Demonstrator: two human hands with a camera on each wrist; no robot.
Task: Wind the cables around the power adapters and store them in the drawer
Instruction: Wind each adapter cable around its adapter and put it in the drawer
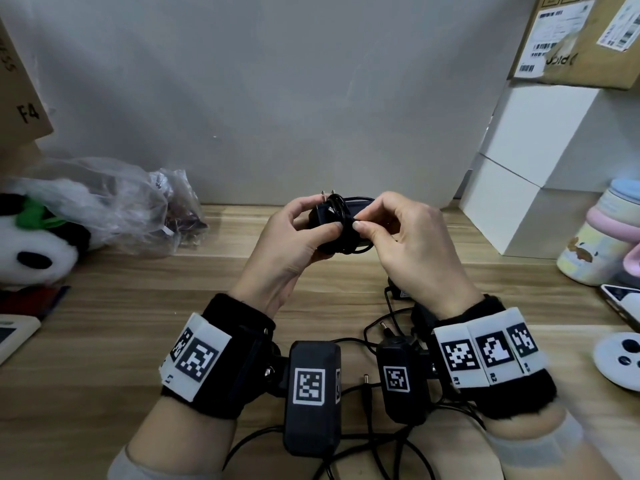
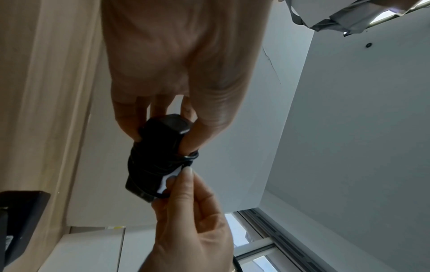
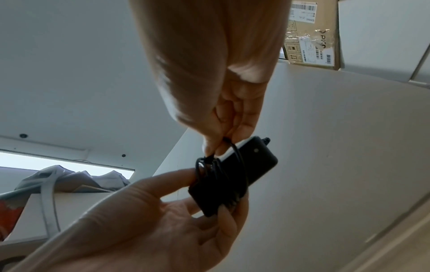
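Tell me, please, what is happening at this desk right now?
A person is winding a cable around a black power adapter, held up above the wooden desk. The left hand grips the adapter body, while the right hand pinches the cable against the wraps. More loose adapters and cables lie on the desk below. No drawer is in view.

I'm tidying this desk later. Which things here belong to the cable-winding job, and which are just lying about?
Job:
- power adapter held by left hand
- its cable, pinched by right hand
- loose cables on the desk

Lying about:
- panda plush
- plastic bag
- white boxes
- cardboard box
- pastel container
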